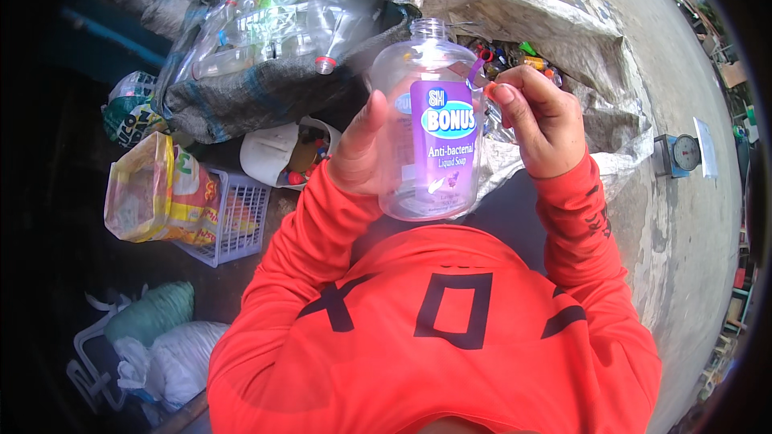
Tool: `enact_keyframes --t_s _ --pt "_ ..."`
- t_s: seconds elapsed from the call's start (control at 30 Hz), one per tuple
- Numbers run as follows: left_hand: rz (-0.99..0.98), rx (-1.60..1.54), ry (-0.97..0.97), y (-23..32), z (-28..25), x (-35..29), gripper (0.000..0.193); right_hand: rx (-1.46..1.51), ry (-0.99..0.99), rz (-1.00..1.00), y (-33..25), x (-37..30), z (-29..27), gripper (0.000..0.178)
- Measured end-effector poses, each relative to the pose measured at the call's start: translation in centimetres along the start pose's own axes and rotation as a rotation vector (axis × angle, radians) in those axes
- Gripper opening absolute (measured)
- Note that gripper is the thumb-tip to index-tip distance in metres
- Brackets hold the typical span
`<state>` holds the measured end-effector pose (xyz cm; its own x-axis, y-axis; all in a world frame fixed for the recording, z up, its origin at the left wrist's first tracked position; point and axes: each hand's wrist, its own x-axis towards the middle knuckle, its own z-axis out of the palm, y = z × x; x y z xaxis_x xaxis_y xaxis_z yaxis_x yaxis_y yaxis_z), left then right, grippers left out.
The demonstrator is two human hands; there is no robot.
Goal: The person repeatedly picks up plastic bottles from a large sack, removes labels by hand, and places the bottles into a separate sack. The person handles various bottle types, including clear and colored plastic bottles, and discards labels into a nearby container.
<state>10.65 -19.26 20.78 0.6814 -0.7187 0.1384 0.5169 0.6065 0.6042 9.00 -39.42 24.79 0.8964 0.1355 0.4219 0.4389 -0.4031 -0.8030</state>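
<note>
My left hand (359,149) is closed around the left side of a large clear plastic soap bottle (394,185), its fingers hidden behind it. The bottle stands upright before my chest, its threaded neck uncapped and a purple label on its front. Beside the bottle's right shoulder, my right hand (547,124) is closed in a pinch. Between its thumb and forefinger shows a small orange-red piece (490,90), with a thin piece reaching toward the bottle; I cannot make out its kind. A narrow purple strip (475,72) curls at the bottle's shoulder.
A dark sack (205,112) full of clear bottles lies at the far left. White sacking (587,40) spreads behind the bottle, with colourful scraps. To the left are a white container of caps (265,153) and a lilac basket (241,221). A dial scale (683,153) stands right.
</note>
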Motion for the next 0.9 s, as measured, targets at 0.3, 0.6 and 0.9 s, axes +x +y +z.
enact_keyframes --t_s 0.3,0.6,0.9 --pt "0.051 -0.049 -0.093 0.4 -0.7 -0.2 0.087 0.078 0.048 0.107 0.2 -0.1 -0.6 0.014" --pt "0.219 0.018 -0.186 0.9 -2.2 -2.5 0.107 0.198 -0.042 0.257 1.6 -0.2 1.8 0.013" --pt "0.246 -0.036 -0.095 0.1 -1.8 -3.5 0.098 -0.099 -0.023 0.036 0.9 0.3 4.3 0.012"
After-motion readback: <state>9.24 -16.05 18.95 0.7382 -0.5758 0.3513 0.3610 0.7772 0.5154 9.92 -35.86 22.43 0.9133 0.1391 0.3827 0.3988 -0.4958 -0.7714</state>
